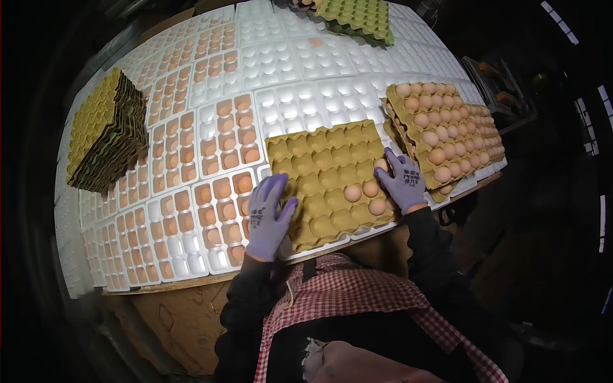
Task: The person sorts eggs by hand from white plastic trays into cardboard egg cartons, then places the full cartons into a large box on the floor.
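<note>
A yellow-brown moulded pulp egg tray (321, 174) lies before me on white plastic egg trays, most of its cups bare. A few brown eggs (353, 193) sit towards its right side. My left hand (269, 218), in a grey-purple knit glove bearing writing, is at the tray's left edge, thumb apart from the fingers. At the opposite edge is my right hand (403, 182), gloved alike, its thumb and fingers beside an egg (381, 165). The undersides of both hands are hidden, so their grip cannot be made out.
To the right stand stacked pulp trays full of eggs (443, 129). A tall stack of pulp trays (103, 134) is on the left, above egg-filled white plastic trays (225, 206). Unfilled white trays (292, 103) spread behind. Green pulp trays (359, 19) lie at the far side, near a partly visible person's hand (306, 5).
</note>
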Motion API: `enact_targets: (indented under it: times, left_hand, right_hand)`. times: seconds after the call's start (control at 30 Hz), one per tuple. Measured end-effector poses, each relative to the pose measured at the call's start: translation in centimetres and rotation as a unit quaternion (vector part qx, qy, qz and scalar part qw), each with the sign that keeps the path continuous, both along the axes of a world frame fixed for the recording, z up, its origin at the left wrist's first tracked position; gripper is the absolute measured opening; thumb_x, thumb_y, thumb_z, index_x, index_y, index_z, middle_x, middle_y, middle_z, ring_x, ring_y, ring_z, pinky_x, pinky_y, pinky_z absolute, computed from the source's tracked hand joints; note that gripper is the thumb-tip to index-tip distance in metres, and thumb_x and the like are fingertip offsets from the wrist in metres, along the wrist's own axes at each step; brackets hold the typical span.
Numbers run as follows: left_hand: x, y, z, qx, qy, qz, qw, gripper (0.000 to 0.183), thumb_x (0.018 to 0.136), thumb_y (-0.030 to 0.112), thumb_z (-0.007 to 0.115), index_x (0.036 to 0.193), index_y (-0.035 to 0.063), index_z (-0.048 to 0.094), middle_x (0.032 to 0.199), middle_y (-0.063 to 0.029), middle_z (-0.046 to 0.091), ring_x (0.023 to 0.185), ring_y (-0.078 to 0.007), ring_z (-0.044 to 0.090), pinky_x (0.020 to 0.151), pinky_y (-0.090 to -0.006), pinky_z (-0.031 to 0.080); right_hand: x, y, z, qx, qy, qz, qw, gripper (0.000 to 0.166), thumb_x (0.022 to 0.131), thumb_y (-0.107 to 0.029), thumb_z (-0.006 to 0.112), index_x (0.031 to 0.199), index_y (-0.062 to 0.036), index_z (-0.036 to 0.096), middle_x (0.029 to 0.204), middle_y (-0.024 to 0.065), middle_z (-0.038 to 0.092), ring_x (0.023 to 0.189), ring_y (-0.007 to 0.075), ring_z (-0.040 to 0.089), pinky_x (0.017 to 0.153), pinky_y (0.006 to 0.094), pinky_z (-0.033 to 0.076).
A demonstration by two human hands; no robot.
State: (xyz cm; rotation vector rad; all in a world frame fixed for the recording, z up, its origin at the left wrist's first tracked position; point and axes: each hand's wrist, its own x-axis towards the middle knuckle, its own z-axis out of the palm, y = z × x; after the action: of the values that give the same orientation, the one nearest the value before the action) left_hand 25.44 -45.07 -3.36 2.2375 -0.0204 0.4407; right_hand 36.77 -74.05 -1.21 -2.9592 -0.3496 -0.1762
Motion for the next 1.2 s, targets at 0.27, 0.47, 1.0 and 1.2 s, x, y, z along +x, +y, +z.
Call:
enact_targets:
  times: [0.27, 0.47, 1.0, 1.2]
  left_hand:
    - [3.5, -11.0, -3.3, 0.066, 0.074, -0.066, 0.993, 0.038, 0.084, 0.023, 0.063, 0.120, 0.0115, 0.057, 0.117, -0.0118, 0.053, 0.118, -0.0315, 0.046, 0.102, -0.0422, 0.034]
    - [5.8, -14.1, 0.3, -0.021, 0.105, -0.032, 0.994, 0.023, 0.086, 0.022, 0.058, 0.105, 0.0086, 0.060, 0.110, -0.0121, 0.053, 0.094, -0.0296, 0.057, 0.082, -0.0386, 0.047]
    - [2.7, -19.1, -1.1, 0.433, 0.097, 0.032, 0.895, 0.020, 0.080, 0.020, 0.057, 0.095, 0.0119, 0.066, 0.127, -0.0084, 0.046, 0.105, -0.0284, 0.045, 0.069, -0.0383, 0.050]
    - [-2.5, -12.6, 3.1, 0.086, 0.043, 0.091, 0.991, 0.049, 0.072, 0.035, 0.074, 0.117, 0.0198, 0.060, 0.130, -0.0140, 0.043, 0.113, -0.0340, 0.045, 0.089, -0.0403, 0.047]
  right_hand:
    - [0.6, -1.1, 0.9, 0.620, 0.143, 0.048, 0.770, 0.034, 0.089, -0.022, 0.062, 0.115, -0.0008, 0.059, 0.095, 0.0030, 0.061, 0.085, 0.0132, 0.057, 0.075, 0.0224, 0.048]
    - [0.8, -3.9, 1.2, 0.104, 0.170, 0.145, 0.969, 0.049, 0.082, -0.042, 0.063, 0.116, -0.0072, 0.060, 0.095, 0.0177, 0.064, 0.089, 0.0285, 0.063, 0.083, 0.0356, 0.049]
    - [1.0, -6.1, 2.6, 0.147, 0.154, 0.367, 0.905, 0.055, 0.076, -0.020, 0.066, 0.129, -0.0175, 0.052, 0.128, 0.0152, 0.049, 0.116, 0.0286, 0.050, 0.089, 0.0399, 0.047]
    - [-0.9, -4.4, 2.2, -0.234, 0.083, 0.321, 0.914, 0.031, 0.066, -0.028, 0.073, 0.093, -0.0159, 0.062, 0.109, 0.0095, 0.051, 0.097, 0.0295, 0.052, 0.075, 0.0374, 0.050]
